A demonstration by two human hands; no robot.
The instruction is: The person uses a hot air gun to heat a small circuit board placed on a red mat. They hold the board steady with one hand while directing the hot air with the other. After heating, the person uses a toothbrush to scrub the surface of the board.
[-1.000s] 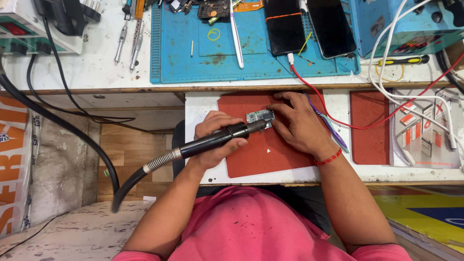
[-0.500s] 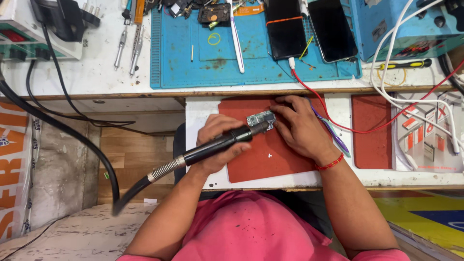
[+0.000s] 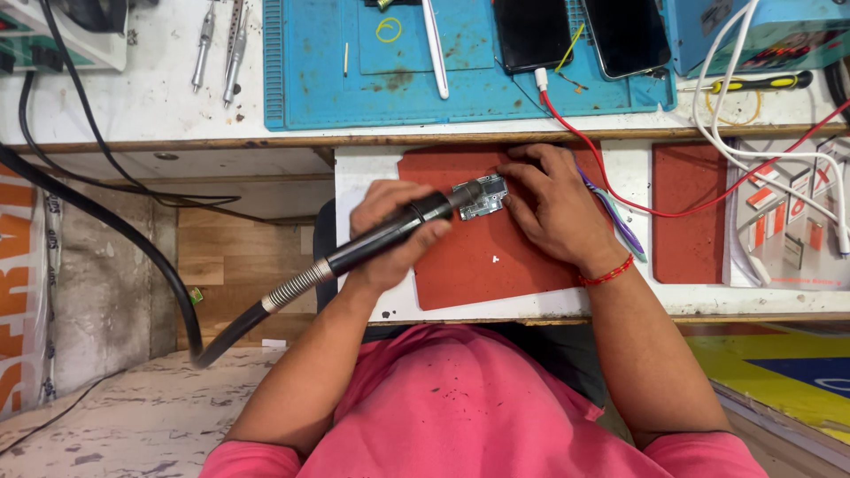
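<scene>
My left hand (image 3: 390,235) grips a black hot-air wand (image 3: 390,237) with a metal nozzle and a ribbed hose trailing down-left. Its nozzle points at a small circuit board (image 3: 482,198) lying on a red mat (image 3: 496,257). My right hand (image 3: 553,205) rests on the mat right of the board, fingertips pressing on the board's edge. A red thread band circles my right wrist.
A blue work mat (image 3: 354,80) at the back carries two dark phones (image 3: 531,31), a white spudger and small parts. Screwdrivers (image 3: 221,49) lie to its left. Red and white cables (image 3: 708,177) cross the right side, near a second red mat (image 3: 691,212) and purple tweezers (image 3: 615,217).
The view has shifted slightly; both hands stay on the board and wand with almost no movement.
</scene>
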